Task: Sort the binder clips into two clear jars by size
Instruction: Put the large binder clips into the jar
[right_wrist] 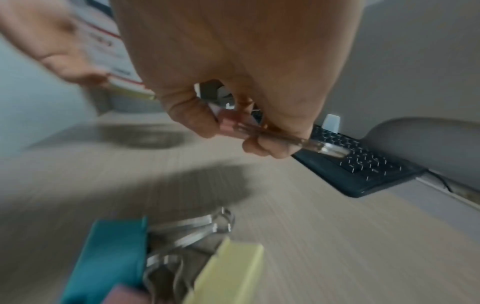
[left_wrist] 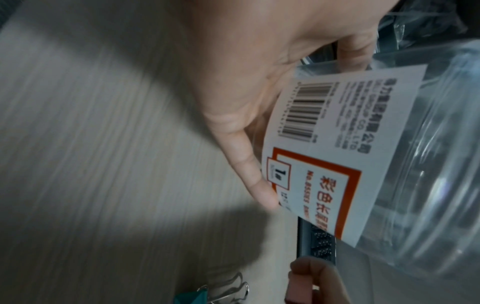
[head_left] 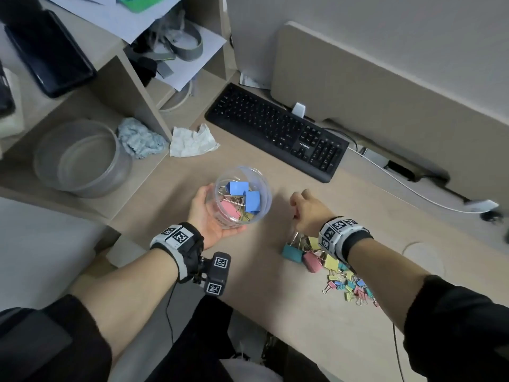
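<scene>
My left hand (head_left: 210,215) grips a clear plastic jar (head_left: 248,177) just above the desk, its mouth tilted up. Inside lie large binder clips: two blue (head_left: 246,195), one pink, one yellow. In the left wrist view my fingers (left_wrist: 246,164) wrap the jar's white label (left_wrist: 337,144). To the jar's right, my right hand (head_left: 300,206) pinches a pink large clip (right_wrist: 228,123) by its body, its wire handles pointing right. Under that wrist lie more large clips, teal (head_left: 292,253), pink and yellow (right_wrist: 228,271). A heap of small coloured clips (head_left: 349,285) lies nearer me.
A black keyboard (head_left: 275,130) lies behind the hands. Crumpled white tissue (head_left: 192,142) and a blue cloth (head_left: 140,137) sit at the back left. A translucent round tub (head_left: 80,158) stands on the low shelf at left. A white cable (head_left: 413,188) runs along the right.
</scene>
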The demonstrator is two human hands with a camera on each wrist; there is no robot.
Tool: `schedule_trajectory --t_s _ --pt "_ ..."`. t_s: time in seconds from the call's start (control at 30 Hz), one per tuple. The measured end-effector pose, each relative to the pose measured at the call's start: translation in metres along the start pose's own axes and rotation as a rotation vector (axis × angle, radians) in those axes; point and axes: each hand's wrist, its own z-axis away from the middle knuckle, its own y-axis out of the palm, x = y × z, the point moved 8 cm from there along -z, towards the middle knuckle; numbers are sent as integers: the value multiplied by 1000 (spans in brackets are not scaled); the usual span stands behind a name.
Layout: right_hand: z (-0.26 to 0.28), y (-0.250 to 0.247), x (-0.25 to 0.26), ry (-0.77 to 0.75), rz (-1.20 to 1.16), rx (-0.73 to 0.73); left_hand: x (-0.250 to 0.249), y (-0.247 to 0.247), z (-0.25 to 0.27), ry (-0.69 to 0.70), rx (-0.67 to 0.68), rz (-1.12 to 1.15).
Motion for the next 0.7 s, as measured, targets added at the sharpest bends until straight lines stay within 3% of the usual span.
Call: schedule_trajectory --t_s 0.2,0.3,0.43,0.7 --pt "35 54 0 -235 532 258 14 3 2 1 10 37" --pt "41 75 4 -316 684 335 20 0 5 4 0 48" --pt "43 87 13 -325 740 356 27 -4 8 -4 -8 54" --pt "32 84 24 -304 642 248 23 -13 11 2 -19 50"
